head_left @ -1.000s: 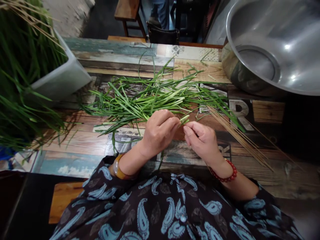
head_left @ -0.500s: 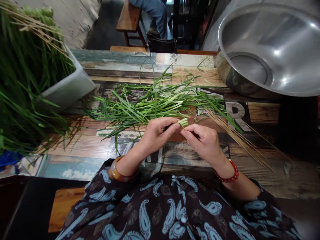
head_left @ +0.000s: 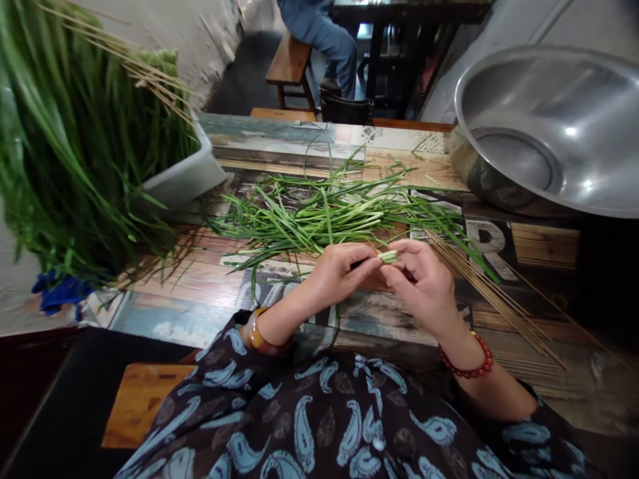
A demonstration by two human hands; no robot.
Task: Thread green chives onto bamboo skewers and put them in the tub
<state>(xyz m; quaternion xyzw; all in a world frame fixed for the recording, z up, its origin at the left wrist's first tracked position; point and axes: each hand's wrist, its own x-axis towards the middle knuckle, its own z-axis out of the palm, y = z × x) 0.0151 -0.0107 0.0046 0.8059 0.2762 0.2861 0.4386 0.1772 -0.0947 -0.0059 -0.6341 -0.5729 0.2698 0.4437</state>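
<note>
In the middle, my left hand (head_left: pixel 344 269) pinches a small folded bundle of chives (head_left: pixel 387 256), its pale cut ends showing past the fingertips. My right hand (head_left: pixel 424 279) meets it from the right, thumb and fingers closed about the bundle's end. Any skewer inside the bundle is hidden by the fingers. Just beyond both hands lies a loose pile of chives (head_left: pixel 319 216), pale stalks pointing right. Several thin bamboo skewers (head_left: pixel 494 299) lie on the table to the right of my right hand.
On the left, a white bin (head_left: pixel 184 176) is heaped with long chives (head_left: pixel 100 146), more skewers (head_left: pixel 134 70) across them. A large steel basin (head_left: pixel 514 159) stands at back right. The patterned wooden table (head_left: pixel 164 313) carries everything. Beyond it, a person (head_left: pixel 324 40) sits on a bench.
My right hand has gone from pinching at a thin skewer tip below the bundle to closing around the bundle's end. The view has shifted a little to the left.
</note>
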